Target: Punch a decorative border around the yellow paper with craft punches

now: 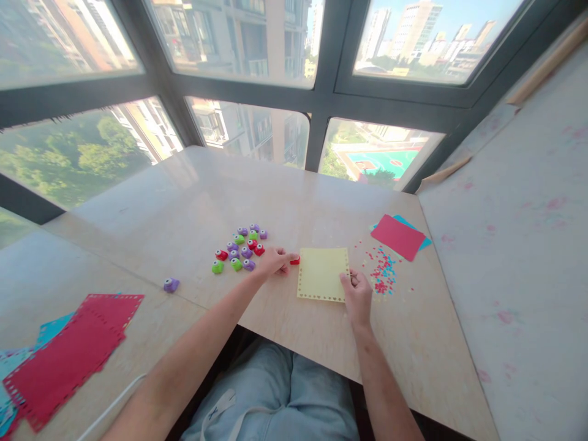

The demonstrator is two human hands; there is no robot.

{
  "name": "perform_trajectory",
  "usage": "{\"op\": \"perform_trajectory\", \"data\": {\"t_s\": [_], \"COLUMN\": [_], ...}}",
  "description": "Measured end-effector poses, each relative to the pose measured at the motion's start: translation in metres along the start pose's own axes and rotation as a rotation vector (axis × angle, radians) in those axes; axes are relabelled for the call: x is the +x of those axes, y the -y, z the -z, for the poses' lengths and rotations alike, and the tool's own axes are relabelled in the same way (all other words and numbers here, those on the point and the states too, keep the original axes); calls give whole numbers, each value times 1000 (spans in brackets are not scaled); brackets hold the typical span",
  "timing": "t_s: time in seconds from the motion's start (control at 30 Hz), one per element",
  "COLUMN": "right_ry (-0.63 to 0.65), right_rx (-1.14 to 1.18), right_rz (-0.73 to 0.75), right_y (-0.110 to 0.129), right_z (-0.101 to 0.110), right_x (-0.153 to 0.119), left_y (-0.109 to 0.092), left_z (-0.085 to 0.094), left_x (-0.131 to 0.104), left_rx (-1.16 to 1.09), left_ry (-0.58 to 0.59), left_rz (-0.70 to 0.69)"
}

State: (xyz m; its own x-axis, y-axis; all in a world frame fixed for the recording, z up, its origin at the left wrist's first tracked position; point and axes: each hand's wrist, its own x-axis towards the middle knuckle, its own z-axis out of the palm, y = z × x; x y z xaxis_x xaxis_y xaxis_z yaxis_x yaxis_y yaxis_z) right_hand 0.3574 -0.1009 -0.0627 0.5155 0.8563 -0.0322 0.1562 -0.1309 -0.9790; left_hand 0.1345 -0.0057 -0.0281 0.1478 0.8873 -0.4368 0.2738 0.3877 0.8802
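Note:
A pale yellow sheet of paper (323, 274) lies before me, with small holes punched along its left and bottom edges and at least part of the right. My right hand (358, 294) pinches its right edge between thumb and fingers. At the left edge, near the upper corner, sits a red craft punch (294, 261). My left hand (275, 262) is closed on that punch, the thumb on top and the other fingers curled beneath. Just left of this hand stand several small purple, green and red punches (247, 252).
Red and blue paper (399, 237) lies at the right, above scattered red and blue confetti (383, 271). Punched red sheets (68, 355) overlap blue ones at the lower left. A single purple punch (171, 285) and a white cable (113, 405) are nearby. Windows border the table's far side.

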Motion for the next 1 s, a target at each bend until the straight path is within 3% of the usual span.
{"op": "perform_trajectory", "data": {"t_s": [0.13, 0.47, 0.67, 0.8, 1.0], "right_ry": [3, -18, -13, -27, -186], "right_rx": [28, 69, -9, 25, 54], "right_rz": [-2, 13, 116, 148, 167], "right_y": [0, -9, -9, -12, -21], "right_z": [1, 1, -1, -2, 0], "right_x": [0, 3, 0, -1, 3], "left_y": [8, 21, 37, 45, 50], "left_z": [-9, -11, -16, -13, -1], "left_x": [-7, -14, -32, -49, -71], "left_rx": [97, 396, 491, 293, -322], "left_ry": [-122, -167, -387, -411, -348], "left_rz": [-152, -428, -520, -497, -363]}}
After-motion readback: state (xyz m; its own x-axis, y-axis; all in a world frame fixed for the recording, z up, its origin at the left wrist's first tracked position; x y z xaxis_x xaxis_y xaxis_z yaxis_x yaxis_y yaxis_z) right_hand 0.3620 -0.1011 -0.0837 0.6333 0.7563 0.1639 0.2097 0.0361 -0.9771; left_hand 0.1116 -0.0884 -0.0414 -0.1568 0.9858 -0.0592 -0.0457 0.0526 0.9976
